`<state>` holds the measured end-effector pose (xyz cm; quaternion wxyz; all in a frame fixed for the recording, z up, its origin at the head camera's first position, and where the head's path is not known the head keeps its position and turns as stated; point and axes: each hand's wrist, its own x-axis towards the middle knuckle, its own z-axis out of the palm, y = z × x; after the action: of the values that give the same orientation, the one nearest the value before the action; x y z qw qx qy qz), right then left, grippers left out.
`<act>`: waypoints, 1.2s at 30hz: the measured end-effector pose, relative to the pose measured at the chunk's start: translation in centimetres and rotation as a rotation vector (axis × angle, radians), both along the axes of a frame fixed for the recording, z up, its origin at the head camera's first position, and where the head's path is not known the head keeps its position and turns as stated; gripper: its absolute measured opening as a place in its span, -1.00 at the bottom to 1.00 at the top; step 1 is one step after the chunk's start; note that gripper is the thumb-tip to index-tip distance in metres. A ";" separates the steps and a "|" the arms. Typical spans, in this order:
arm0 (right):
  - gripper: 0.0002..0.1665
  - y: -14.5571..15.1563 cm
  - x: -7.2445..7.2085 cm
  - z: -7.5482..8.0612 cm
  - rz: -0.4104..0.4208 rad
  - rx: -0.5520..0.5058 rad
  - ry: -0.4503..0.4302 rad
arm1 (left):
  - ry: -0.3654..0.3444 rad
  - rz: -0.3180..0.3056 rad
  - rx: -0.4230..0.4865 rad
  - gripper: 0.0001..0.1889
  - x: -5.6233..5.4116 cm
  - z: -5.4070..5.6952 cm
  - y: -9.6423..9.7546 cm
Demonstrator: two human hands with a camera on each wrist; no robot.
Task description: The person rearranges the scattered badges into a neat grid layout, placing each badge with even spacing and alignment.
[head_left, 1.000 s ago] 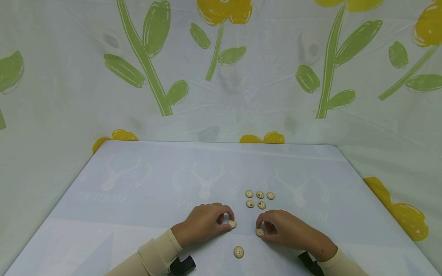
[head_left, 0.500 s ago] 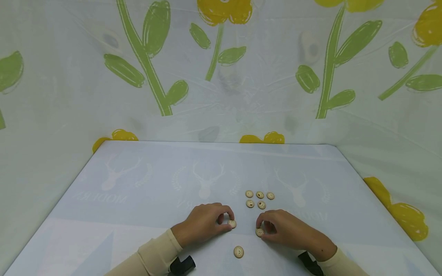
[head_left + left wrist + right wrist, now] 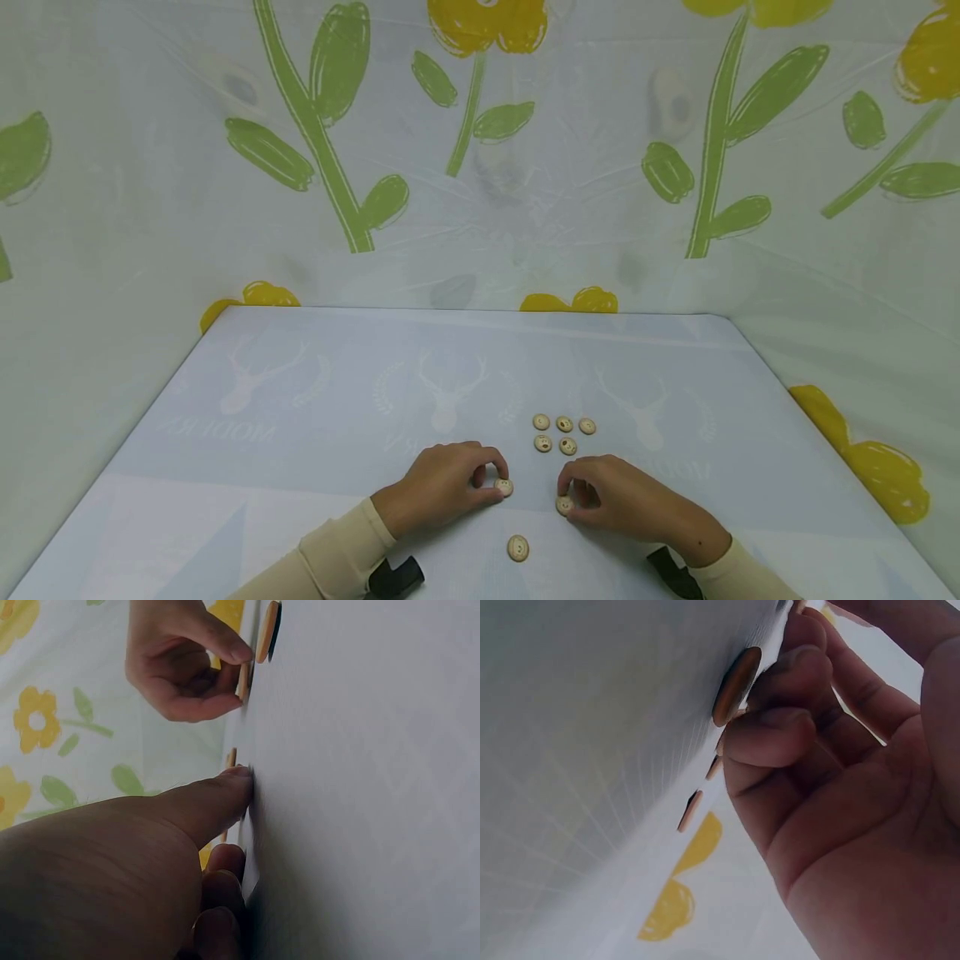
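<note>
In the head view my left hand pinches a round wooden button between thumb and forefinger at the table surface. To its right, my right hand pinches another wooden button in the same manner, also low at the table. The two hands are apart, facing each other. A loose button lies nearer the front, between the hands. Farther back, a row of three buttons lies above a row of two. In the left wrist view the left hand mostly hides its own button.
A pale table with faint deer-head prints extends around the hands, its far edge meeting a white cloth backdrop with green stems and yellow flowers. A black wrist strap shows by the left sleeve, another by the right.
</note>
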<state>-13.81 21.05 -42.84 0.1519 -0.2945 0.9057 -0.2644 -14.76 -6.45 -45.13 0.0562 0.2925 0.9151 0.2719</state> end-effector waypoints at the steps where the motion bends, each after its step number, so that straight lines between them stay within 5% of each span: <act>1: -0.83 0.0 0.0 0.0 -0.004 0.004 0.006 | 0.001 0.000 -0.003 -0.85 0.0 0.0 0.0; 22: -0.85 0.8 -1.0 0.4 -0.192 0.082 0.066 | 0.012 -0.008 -0.006 -0.84 0.0 -0.1 0.0; 36: -0.81 1.5 -1.8 0.5 -0.269 0.054 0.026 | 0.018 -0.019 0.015 -0.84 0.1 0.1 -0.1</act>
<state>-15.60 22.53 -42.34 0.1110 -0.1696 0.9457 -0.2539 -14.65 -6.55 -44.98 0.0484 0.3040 0.9107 0.2753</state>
